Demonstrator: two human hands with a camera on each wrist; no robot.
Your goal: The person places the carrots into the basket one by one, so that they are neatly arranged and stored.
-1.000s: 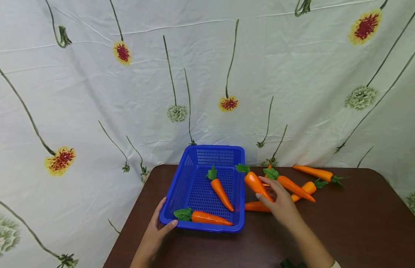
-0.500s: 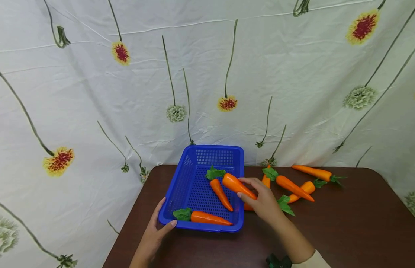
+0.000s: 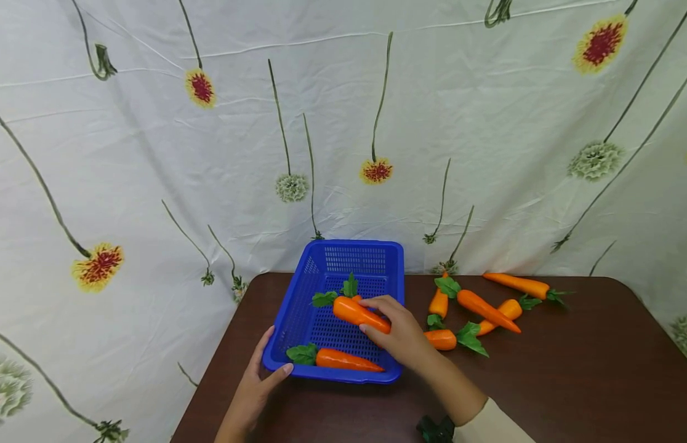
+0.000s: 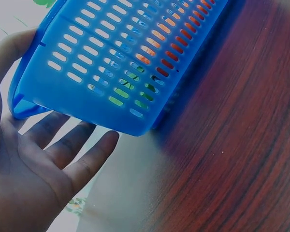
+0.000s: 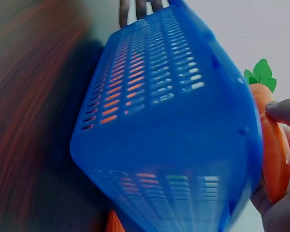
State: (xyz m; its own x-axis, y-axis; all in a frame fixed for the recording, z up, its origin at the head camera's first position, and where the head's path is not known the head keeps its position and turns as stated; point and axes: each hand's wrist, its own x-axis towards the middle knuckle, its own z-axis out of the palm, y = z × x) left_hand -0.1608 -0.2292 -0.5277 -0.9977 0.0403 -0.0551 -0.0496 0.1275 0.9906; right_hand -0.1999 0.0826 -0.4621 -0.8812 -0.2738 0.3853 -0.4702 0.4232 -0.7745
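Observation:
My right hand [image 3: 396,335] grips an orange carrot [image 3: 357,312] with green leaves and holds it over the inside of the blue slotted basket [image 3: 321,271]. The right wrist view shows the same carrot [image 5: 273,154] above the basket's wall [image 5: 169,121], with my right hand [image 5: 280,203] wrapped around it. My left hand [image 3: 260,375] cups the basket's near left corner, thumb against the rim. In the left wrist view its fingers [image 4: 82,159] lie straight beside the basket [image 4: 116,58]. A carrot [image 3: 343,360] lies along the basket's near wall. Another is mostly hidden behind the held one.
Several more carrots lie on the dark brown table [image 3: 570,369] right of the basket, among them a short one [image 3: 445,338] nearest my wrist and a long one [image 3: 521,285] at the back. A flowered white cloth [image 3: 487,154] hangs behind the table.
My right hand picked a carrot up from the pile right of the basket and carried it left over the rim into the basket. The left hand stayed at the corner.

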